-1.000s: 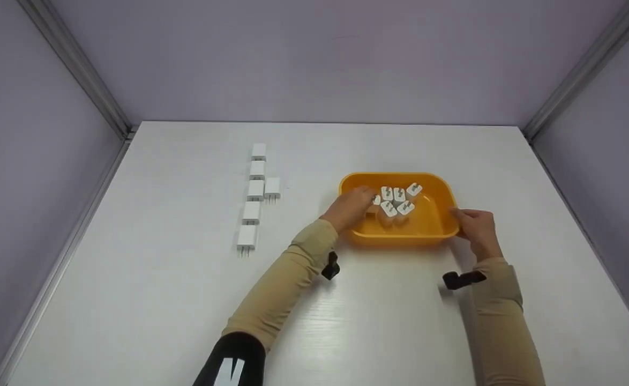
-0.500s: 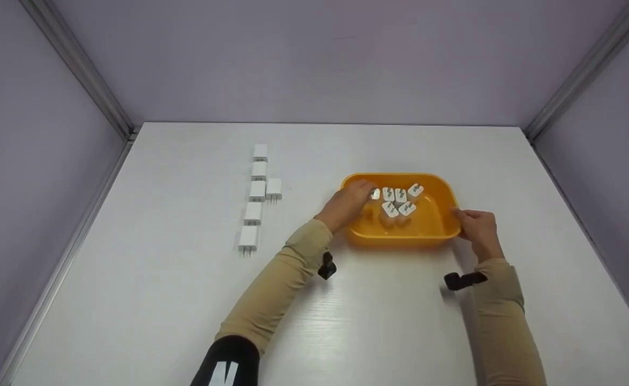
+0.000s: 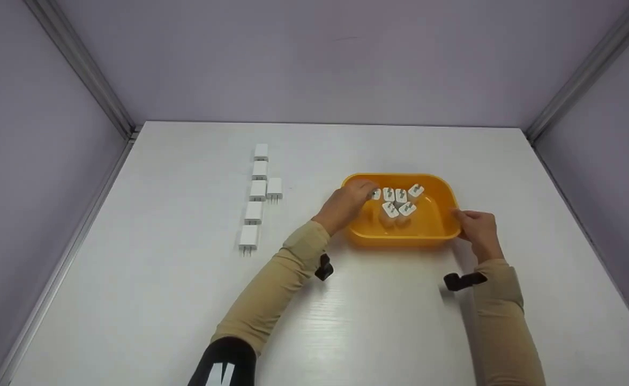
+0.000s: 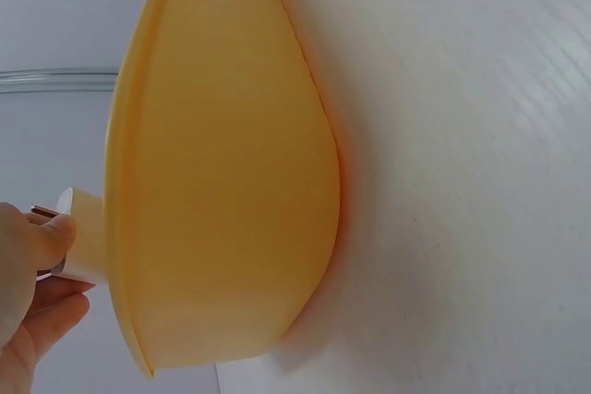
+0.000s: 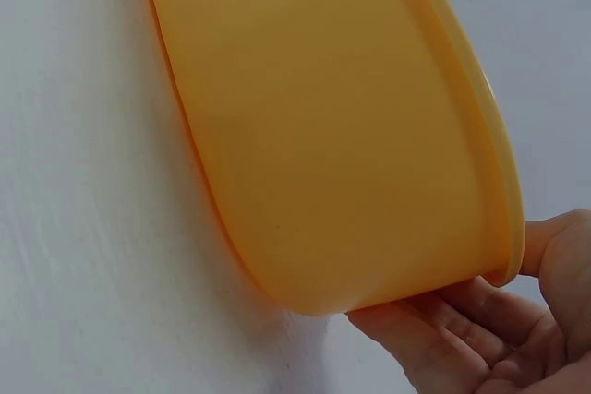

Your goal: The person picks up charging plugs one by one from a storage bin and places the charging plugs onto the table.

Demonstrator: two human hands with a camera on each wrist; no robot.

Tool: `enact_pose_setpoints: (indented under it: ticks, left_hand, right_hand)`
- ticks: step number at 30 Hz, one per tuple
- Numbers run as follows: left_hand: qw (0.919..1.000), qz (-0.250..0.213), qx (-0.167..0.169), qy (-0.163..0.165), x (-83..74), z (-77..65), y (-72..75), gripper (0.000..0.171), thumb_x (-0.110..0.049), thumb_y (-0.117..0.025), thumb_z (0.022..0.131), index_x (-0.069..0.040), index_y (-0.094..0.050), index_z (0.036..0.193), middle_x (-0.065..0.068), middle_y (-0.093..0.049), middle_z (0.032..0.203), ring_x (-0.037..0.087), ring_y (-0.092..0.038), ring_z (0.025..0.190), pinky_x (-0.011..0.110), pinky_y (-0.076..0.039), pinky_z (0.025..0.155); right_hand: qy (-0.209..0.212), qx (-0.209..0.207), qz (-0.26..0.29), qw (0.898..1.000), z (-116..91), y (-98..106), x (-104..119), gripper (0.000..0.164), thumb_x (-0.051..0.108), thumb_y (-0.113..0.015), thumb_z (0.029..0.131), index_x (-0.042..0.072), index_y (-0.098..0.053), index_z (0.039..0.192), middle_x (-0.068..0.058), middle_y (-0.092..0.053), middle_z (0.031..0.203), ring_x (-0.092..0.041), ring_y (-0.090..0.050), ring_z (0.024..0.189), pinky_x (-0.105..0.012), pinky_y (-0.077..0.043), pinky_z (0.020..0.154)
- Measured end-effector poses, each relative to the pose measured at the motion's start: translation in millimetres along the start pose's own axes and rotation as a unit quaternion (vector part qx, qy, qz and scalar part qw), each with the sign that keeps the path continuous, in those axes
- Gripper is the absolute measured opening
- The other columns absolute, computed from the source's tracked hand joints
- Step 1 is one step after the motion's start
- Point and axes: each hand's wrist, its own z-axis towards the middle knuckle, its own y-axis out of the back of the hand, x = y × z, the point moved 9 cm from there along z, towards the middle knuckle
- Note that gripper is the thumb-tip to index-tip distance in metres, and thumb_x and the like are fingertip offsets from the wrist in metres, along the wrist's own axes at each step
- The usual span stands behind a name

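The left hand [image 3: 345,205] pinched a white plug adapter [image 4: 90,239] between its fingers [image 4: 54,235] at the pronged end, long axis roughly upright, within the left end of the orange tray [image 3: 400,237]. Five loose adapters [image 3: 401,195] stood to its right; the right hand [image 3: 477,231] gripped the opposite end. The column of adapters [image 3: 258,187] lay leftward on the counter [image 3: 132,279], nearer the left hand.

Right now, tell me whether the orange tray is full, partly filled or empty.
Partly filled: in the head view, several white plugs sit inside the orange tray, leaving bare space towards its right end.
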Motion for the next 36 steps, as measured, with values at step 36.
enact_pose_setpoints:
  ticks: [36]
  left_hand:
    - [0.9964, 0.006, -0.066, 0.053, 31.3, -26.1, 20.3, 0.03, -0.004, -0.05, 0.098, 0.0, -0.058, 0.127, 0.013, -0.063, 0.126, 0.023, -0.06, 0.121, 0.027, -0.049, 0.106]
  right_hand:
    - [0.01, 0.009, 0.003, 1.0, -0.4, -1.4, 0.2, 0.06, 0.035, -0.056, 0.095, -0.009, -0.049, 0.135, 0.009, -0.062, 0.087, 0.003, -0.063, 0.072, -0.011, -0.056, 0.068]
